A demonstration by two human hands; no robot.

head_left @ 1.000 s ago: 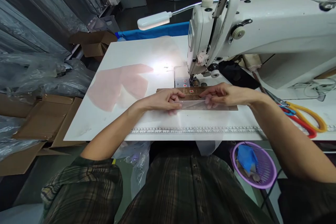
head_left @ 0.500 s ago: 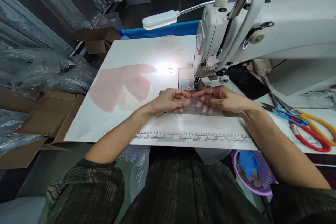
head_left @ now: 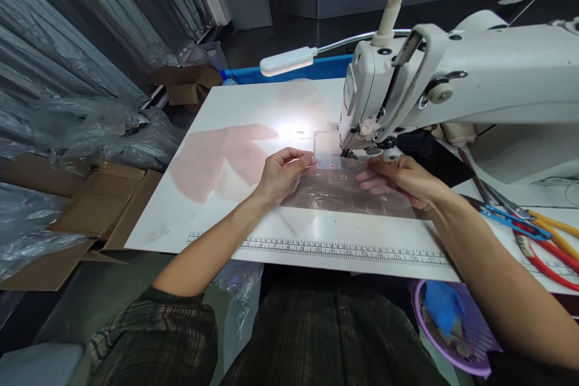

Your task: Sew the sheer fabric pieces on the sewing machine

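A strip of sheer brown fabric (head_left: 332,194) lies stretched between my hands, just in front of the needle of the white sewing machine (head_left: 368,90). My left hand (head_left: 287,174) pinches the fabric's left upper corner between thumb and forefinger, beside the metal needle plate (head_left: 326,143). At the right, my right hand (head_left: 398,178) grips the upper edge near the presser foot, with some fingers showing through the sheer cloth. Pale pink sheer fabric pieces (head_left: 199,160) lie flat on the white table (head_left: 158,226), left of my left hand.
A lit lamp (head_left: 288,62) hangs over the table. Scissors with red and yellow handles and blue thread snips (head_left: 515,221) lie at the right. Below the edge stands a purple basket (head_left: 474,362). Cardboard boxes (head_left: 97,199) and plastic wrapping are at the left. A printed ruler (head_left: 316,251) runs along the front.
My hands, earlier close together with fingertips meeting at the fabric's edge, have spread apart left and right. The strip now lies more open between them. The view has shifted slightly.
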